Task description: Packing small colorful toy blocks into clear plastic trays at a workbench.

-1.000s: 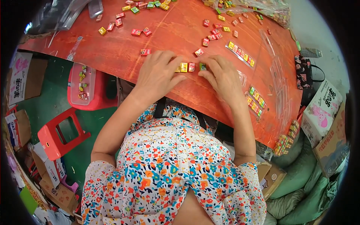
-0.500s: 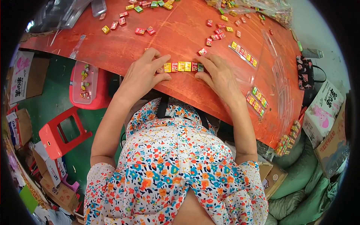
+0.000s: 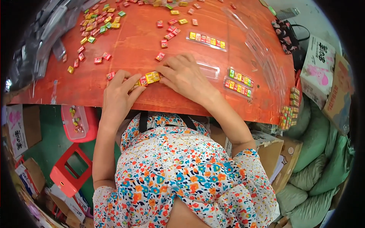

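Hands meet near the front edge of an orange-red tabletop, pressing a short row of small wrapped candies between them. The left hand lies flat with fingers stretched toward the row's left end, touching it rather than closed around anything. The right hand rests palm down with curled fingers against the row's right end; part of the row is hidden under it. The row itself, yellow and red pieces side by side, sits on the wood just between the two sets of fingertips.

Just right of the right hand lies a clear plastic tray. Farther right, two filled trays hold candies in lines, and another filled strip lies beyond the hands. Loose candies are scattered over the far left of the tabletop. Below the tabletop's edge, a red stool stands on the green floor, and green sacks are piled at the right.
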`<control>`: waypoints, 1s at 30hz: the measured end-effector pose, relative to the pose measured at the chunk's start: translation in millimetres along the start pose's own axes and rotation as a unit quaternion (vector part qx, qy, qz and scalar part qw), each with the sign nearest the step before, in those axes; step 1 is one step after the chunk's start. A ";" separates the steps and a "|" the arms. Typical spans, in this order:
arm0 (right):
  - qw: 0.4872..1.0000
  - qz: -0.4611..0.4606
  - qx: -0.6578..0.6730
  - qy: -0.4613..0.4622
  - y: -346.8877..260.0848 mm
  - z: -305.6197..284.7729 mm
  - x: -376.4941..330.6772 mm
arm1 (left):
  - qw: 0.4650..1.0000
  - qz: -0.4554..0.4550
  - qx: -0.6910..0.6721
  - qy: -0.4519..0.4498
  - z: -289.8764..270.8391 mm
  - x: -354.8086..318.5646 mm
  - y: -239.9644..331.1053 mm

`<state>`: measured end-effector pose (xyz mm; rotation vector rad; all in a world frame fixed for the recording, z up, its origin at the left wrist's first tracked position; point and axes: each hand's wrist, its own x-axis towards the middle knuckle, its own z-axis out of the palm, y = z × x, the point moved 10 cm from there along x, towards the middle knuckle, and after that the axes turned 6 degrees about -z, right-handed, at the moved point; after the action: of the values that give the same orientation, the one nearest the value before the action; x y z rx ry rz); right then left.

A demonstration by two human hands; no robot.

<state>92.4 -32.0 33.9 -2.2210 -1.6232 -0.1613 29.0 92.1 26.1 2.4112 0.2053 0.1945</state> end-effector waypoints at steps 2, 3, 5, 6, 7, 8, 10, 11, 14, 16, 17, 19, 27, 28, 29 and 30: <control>0.999 0.021 -0.012 0.039 6.8 -24.3 -13.3 | 0.999 0.044 -0.010 0.002 5.9 10.0 18.3; 0.999 0.023 -0.013 0.040 9.6 -31.4 -22.2 | 0.996 0.085 -0.019 0.008 8.8 16.3 32.3; 0.995 0.066 -0.023 0.077 24.5 -50.9 -41.0 | 0.993 0.114 -0.016 0.003 25.8 30.5 47.8; 0.994 0.068 -0.025 0.078 27.3 -57.3 -49.6 | 0.989 0.145 -0.016 -0.006 36.9 36.3 59.6; 0.992 0.100 -0.030 0.064 36.5 -58.3 -58.9 | 0.989 0.147 -0.016 -0.006 46.3 43.2 64.8; 0.990 0.131 -0.034 0.051 45.7 -57.4 -67.5 | 0.986 0.164 0.006 -0.017 58.0 47.9 72.1; 0.986 0.150 -0.043 0.050 58.1 -53.2 -82.7 | 0.981 0.190 0.025 -0.030 71.7 55.5 81.1; 0.985 0.164 -0.026 0.050 63.6 -49.3 -87.3 | 0.981 0.186 0.030 -0.049 79.1 58.4 80.4; 0.981 0.181 -0.003 0.061 73.9 -45.8 -94.6 | 0.977 0.203 0.037 -0.051 87.5 60.5 79.9; 0.981 0.182 0.008 0.072 75.5 -43.7 -97.2 | 0.974 0.220 0.042 -0.034 83.9 57.7 75.7; 0.980 0.184 0.002 0.077 76.3 -43.7 -99.1 | 0.972 0.232 0.036 -0.030 81.7 54.9 74.9; 0.979 0.184 -0.001 0.083 76.4 -43.7 -99.7 | 0.970 0.241 0.032 -0.026 78.6 49.2 70.6; 0.980 0.177 -0.066 0.063 65.6 -27.6 -106.8 | 0.938 0.294 0.167 -0.072 103.5 37.8 89.8; 0.980 0.178 -0.066 0.062 63.3 -26.6 -106.9 | 0.938 0.295 0.166 -0.072 104.6 37.8 91.2; 0.981 0.179 -0.070 0.029 60.0 -20.0 -107.2 | 0.939 0.294 0.157 -0.087 107.2 37.2 91.9; 0.981 0.179 -0.074 -0.004 57.7 -13.5 -108.0 | 0.939 0.293 0.148 -0.103 109.7 36.1 92.5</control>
<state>113.1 -148.3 -1.1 -2.5866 -1.2204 -0.1773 94.4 -39.4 8.7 2.7084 -0.6326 0.1859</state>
